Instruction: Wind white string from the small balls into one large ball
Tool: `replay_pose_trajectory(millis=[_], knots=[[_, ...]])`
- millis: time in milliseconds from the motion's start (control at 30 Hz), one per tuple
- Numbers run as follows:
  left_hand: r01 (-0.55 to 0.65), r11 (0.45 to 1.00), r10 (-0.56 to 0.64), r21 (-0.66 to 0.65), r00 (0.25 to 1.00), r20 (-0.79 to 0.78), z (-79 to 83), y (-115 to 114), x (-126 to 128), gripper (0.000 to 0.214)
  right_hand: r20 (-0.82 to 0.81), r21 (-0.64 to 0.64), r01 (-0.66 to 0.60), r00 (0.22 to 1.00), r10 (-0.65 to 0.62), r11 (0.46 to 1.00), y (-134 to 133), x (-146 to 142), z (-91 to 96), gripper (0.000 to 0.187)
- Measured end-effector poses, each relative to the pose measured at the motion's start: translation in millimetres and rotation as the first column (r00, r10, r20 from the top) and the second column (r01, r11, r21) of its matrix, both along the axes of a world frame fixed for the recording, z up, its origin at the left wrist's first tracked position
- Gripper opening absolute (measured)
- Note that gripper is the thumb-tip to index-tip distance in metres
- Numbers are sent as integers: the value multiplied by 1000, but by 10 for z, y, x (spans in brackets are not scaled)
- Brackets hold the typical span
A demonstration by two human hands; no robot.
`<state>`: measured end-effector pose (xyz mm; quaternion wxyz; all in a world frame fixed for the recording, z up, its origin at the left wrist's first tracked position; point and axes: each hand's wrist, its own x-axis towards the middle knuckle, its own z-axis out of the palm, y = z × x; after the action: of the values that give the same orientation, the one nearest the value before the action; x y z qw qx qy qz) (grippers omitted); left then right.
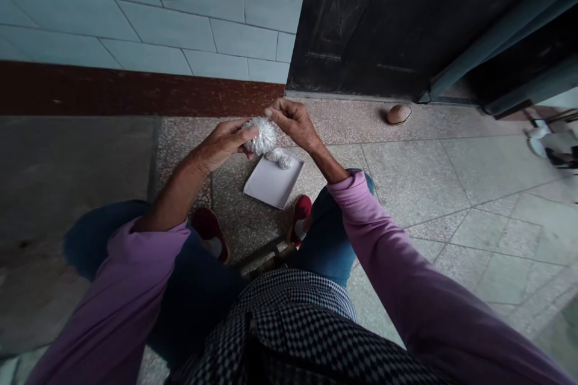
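My left hand point(226, 143) is closed around a white ball of thread point(262, 135), held up in front of me. Against the ball's upper right side, my right hand point(291, 120) pinches its thumb and forefinger together; any strand between them is too fine to see. Below the hands a white rectangular tray point(271, 183) lies on the floor, with a small white clump of thread point(280, 158) on its far corner. I sit with my knees apart, and my red shoes point(301, 212) flank the tray.
A tiled wall with a dark red skirting point(135, 93) runs ahead. A dark door point(383, 18) stands at the right, with a brown rounded object point(398, 113) on the floor before it. Other items point(548, 141) sit at the far right edge.
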<state>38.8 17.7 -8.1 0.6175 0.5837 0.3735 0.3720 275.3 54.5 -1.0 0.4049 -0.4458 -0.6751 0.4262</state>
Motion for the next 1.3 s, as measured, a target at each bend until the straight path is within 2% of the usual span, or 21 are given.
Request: replay_pose_trajectory(millis=[200,367,433,500,667,733,833,900,1000,1067,1167,1233,1300], knots=[[-68,997,68,41,998,-11,-21,-2,17,56,7,12,-8,1000,8,1000,29,-50,-119,73],[-186,981,193,-64,971,139,86,39,-5,59,6,60,38,999,-38,997,131,-66,-255,71],[-250,964,263,-85,942,207,116,99,-44,67,22,70,2,1000,-3,998,106,-122,-284,66],[-297,952,305,-68,924,230,108,176,-95,75,59,57,-85,995,81,995,39,-195,-299,62],[-396,918,389,31,913,125,-83,337,-182,91,174,0,-301,939,297,954,-159,-281,-273,58],[-436,896,433,86,900,47,-171,371,-169,94,187,-9,-343,922,339,939,-199,-252,-242,59],[-478,863,493,165,868,-58,-243,387,-106,83,160,-6,-354,923,351,935,-192,-163,-188,65],[-438,884,456,160,885,-96,-245,362,-61,71,120,43,-312,945,305,949,-142,-78,-150,70],[-277,955,286,102,954,-88,-199,268,-35,58,77,146,-186,981,176,972,-37,65,-96,74],[-160,986,163,45,985,-55,-158,192,-44,58,61,192,-109,993,99,975,15,136,-73,73],[-30,999,31,-29,999,12,-117,115,-72,64,44,199,-61,998,53,978,42,161,-71,70],[-6,998,12,-58,996,92,-111,104,-89,65,48,170,-51,998,44,984,40,128,-84,66],[-27,996,42,-81,981,192,-116,125,-104,67,46,143,-48,998,42,989,38,75,-100,62]])
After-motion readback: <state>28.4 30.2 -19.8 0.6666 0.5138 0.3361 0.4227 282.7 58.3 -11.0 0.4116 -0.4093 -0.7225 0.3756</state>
